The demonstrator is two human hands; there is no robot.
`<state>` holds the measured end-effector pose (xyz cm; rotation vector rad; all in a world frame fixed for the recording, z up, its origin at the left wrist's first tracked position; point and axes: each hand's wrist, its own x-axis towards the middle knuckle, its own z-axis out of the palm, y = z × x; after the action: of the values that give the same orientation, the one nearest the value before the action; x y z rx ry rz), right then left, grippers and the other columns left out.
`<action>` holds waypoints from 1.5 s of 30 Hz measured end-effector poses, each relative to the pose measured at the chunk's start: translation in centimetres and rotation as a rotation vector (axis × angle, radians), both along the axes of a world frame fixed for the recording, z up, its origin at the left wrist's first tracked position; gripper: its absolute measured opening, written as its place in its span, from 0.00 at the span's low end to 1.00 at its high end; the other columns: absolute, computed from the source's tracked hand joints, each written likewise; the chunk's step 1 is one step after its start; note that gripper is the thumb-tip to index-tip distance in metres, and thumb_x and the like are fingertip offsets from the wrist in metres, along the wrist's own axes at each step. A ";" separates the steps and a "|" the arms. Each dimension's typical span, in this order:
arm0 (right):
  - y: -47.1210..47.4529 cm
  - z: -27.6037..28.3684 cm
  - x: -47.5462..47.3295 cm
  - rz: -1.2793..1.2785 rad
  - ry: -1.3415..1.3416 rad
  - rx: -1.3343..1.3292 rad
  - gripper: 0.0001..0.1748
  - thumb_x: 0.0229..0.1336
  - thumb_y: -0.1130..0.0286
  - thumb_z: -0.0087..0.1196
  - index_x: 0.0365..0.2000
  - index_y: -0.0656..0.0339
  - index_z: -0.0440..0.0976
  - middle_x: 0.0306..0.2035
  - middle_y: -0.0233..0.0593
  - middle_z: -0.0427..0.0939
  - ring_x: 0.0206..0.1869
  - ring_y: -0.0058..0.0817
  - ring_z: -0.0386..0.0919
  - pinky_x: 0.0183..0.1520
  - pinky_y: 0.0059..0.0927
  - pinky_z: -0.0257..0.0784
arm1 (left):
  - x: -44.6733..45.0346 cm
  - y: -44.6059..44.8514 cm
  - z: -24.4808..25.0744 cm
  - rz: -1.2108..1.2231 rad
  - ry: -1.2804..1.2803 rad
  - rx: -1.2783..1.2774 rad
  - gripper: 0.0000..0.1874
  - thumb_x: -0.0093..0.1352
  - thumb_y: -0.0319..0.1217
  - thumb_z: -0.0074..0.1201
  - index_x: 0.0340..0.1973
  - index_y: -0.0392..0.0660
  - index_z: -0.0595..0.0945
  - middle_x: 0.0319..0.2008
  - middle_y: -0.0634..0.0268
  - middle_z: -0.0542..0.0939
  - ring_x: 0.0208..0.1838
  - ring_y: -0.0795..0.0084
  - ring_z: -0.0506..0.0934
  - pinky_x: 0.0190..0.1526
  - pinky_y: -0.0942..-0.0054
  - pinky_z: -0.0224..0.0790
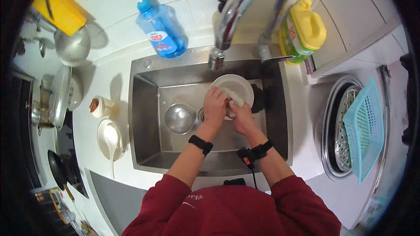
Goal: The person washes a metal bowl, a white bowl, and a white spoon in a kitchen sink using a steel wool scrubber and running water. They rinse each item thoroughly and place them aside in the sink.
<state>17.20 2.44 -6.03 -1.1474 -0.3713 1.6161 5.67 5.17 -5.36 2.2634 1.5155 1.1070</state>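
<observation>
Over the stainless steel sink, my left hand and my right hand meet on a soft whitish thing. Both hands grip it; fingers cover much of it, and I cannot tell whether it is a cloth or food. Beneath them sits a round white bowl at the sink's back right, partly hidden by the hands. A shiny metal bowl or ladle lies in the sink to the left, next to the partly covered drain. A dark object shows beside the white bowl.
The chrome faucet arches above the sink. Behind stand a blue pump bottle and a yellow jug. On the left counter are a small jar and a bowl with a white spoon. A blue plastic basket leans at right.
</observation>
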 end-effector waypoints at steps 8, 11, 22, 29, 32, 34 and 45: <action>2.0 -3.1 2.1 -0.010 -0.313 -0.134 0.18 0.57 0.69 0.51 0.47 0.66 0.70 0.41 0.35 0.76 0.40 0.25 0.75 0.42 0.30 0.71 | 0.8 -2.0 -4.1 -0.079 -0.259 -0.398 0.08 0.56 0.23 0.53 0.32 0.43 0.78 0.41 0.55 0.74 0.45 0.54 0.73 0.51 0.61 0.64; 2.7 -4.3 2.4 0.039 -0.473 -0.172 0.17 0.55 0.69 0.53 0.43 0.68 0.72 0.38 0.37 0.76 0.36 0.26 0.75 0.37 0.29 0.70 | -2.4 -2.0 -5.1 0.005 -0.325 -0.295 0.11 0.58 0.22 0.51 0.37 0.41 0.77 0.43 0.56 0.73 0.45 0.57 0.74 0.48 0.66 0.67; 3.2 -6.5 2.4 0.045 -0.584 0.183 0.21 0.46 0.87 0.45 0.44 0.64 0.70 0.36 0.36 0.74 0.32 0.26 0.75 0.31 0.26 0.71 | -21.0 -4.3 -12.1 0.968 0.008 -0.781 0.25 0.55 0.29 0.56 0.48 0.35 0.73 0.48 0.46 0.74 0.51 0.50 0.73 0.53 0.61 0.66; 3.3 -5.1 3.4 0.226 -1.286 0.253 0.15 0.48 0.73 0.57 0.39 0.64 0.72 0.32 0.46 0.78 0.35 0.40 0.77 0.39 0.35 0.71 | -22.3 -5.6 -16.3 0.832 -0.444 -1.228 0.26 0.53 0.28 0.58 0.49 0.39 0.73 0.44 0.44 0.77 0.35 0.52 0.81 0.29 0.58 0.78; 3.5 -4.9 3.2 0.248 -1.204 0.187 0.17 0.49 0.69 0.58 0.41 0.61 0.72 0.37 0.50 0.78 0.40 0.49 0.76 0.41 0.39 0.70 | -24.1 -5.6 -18.0 0.693 -0.411 -1.314 0.21 0.54 0.27 0.57 0.44 0.36 0.76 0.41 0.44 0.78 0.28 0.53 0.81 0.25 0.61 0.78; 3.8 -5.1 2.8 0.153 -1.092 0.253 0.17 0.50 0.70 0.56 0.43 0.60 0.72 0.38 0.49 0.78 0.42 0.48 0.76 0.43 0.37 0.70 | -24.8 -5.6 -19.4 0.683 -0.622 -1.319 0.20 0.54 0.25 0.55 0.44 0.33 0.76 0.41 0.43 0.78 0.29 0.53 0.81 0.25 0.60 0.77; 2.9 -0.7 2.3 0.216 -1.111 0.618 0.20 0.54 0.83 0.44 0.49 0.63 0.70 0.45 0.42 0.76 0.47 0.32 0.74 0.53 0.29 0.66 | -19.5 -3.5 -7.0 0.622 -0.595 -1.078 0.30 0.56 0.19 0.44 0.57 0.34 0.60 0.42 0.45 0.76 0.39 0.54 0.80 0.31 0.59 0.75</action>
<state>19.51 5.37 -6.70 -1.4229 -1.6181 0.7569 -13.80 1.71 -12.36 0.7065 1.8787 0.6624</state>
